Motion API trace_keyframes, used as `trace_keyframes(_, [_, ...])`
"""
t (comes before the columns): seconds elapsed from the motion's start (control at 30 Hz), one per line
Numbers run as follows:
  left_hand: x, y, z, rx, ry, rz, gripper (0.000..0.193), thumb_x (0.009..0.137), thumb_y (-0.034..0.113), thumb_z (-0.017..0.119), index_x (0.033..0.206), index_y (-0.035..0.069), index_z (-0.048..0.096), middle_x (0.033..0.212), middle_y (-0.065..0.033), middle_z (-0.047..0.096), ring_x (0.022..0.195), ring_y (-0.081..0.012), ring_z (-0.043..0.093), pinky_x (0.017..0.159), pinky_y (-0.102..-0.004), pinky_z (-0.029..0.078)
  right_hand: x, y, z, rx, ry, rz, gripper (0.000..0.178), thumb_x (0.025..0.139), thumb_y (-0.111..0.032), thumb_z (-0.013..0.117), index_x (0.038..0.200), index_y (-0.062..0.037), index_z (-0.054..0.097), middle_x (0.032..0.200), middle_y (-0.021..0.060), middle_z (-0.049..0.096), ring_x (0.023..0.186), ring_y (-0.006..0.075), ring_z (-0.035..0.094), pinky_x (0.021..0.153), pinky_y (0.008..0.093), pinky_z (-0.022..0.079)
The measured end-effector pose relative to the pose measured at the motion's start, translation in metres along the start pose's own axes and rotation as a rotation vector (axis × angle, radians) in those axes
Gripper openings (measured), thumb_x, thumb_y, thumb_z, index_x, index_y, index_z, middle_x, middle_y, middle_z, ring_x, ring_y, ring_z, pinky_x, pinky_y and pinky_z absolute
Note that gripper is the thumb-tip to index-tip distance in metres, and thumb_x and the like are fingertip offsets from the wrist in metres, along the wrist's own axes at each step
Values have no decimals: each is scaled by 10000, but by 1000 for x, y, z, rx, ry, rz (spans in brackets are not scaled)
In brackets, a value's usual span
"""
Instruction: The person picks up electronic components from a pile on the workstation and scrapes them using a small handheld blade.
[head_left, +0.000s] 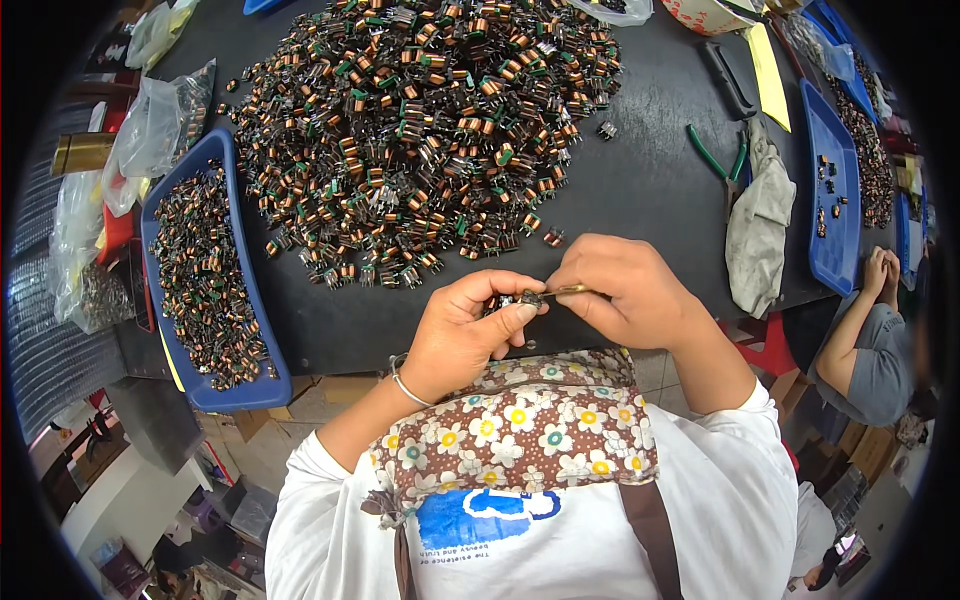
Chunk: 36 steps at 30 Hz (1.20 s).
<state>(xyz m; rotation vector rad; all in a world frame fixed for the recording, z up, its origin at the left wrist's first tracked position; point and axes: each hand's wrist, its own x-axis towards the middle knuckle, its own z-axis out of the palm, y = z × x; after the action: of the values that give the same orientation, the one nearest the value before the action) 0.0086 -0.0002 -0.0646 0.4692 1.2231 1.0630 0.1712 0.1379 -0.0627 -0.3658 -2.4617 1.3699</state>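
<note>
A white cotton shirt (720, 500) sits under a brown, flower-printed cloth apron (520, 430). At the black table's (650, 190) near edge, hands close together, the left hand (465, 325) pinches a small, blocky dark component (531, 298); the right hand (625, 295) grips a slim brass-coloured tool (572, 289) against it. Copper-wound components (420, 130) heap beyond; a filled blue plastic tray (240, 397) lies by the near left corner.

Copper-and-green coils (420, 140), brown floral apron (525, 428)

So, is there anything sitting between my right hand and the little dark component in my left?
Only the slim brass-coloured tool in your right hand, its tip right at the small dark component in your left hand. Nothing else visible stands between them.
</note>
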Motion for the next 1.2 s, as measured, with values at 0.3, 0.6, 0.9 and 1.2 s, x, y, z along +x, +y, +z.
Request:
trace_keyframes(0.3, [-1,-4,0,21,4,35,178,875,38,570,1050,5,582,929,-92,641,637,-63,539,501,-169,430,-5,-6,9,-144,56,-45,98,716,-20,659,802,-50,624,731,67,577,627,240,582,532,333,460])
trace_keyframes(0.6, [-3,-5,-2,-20,-51,40,207,901,71,540,1093,14,595,876,-56,605,632,-63,526,494,-165,407,-4,-7,0,-9,-79,-19,105,716,-10,647,815,-43,632,736,73,582,627,246,581,534,327,463])
trace_keyframes(0.9, [-1,-8,-6,-161,-138,1,243,922,117,515,1134,26,593,870,-59,585,630,-79,519,489,-172,381,-1,-1,5,-68,24,-92,145,681,-3,651,821,-30,626,736,81,579,635,245,581,545,324,465])
trace_keyframes(1.2, [-2,-6,-6,-395,-106,-48,236,922,132,507,1106,2,577,856,-75,579,684,-110,542,493,-201,414,2,9,6,-260,156,26,198,672,-59,702,853,-44,622,803,73,590,685,251,596,575,328,480])
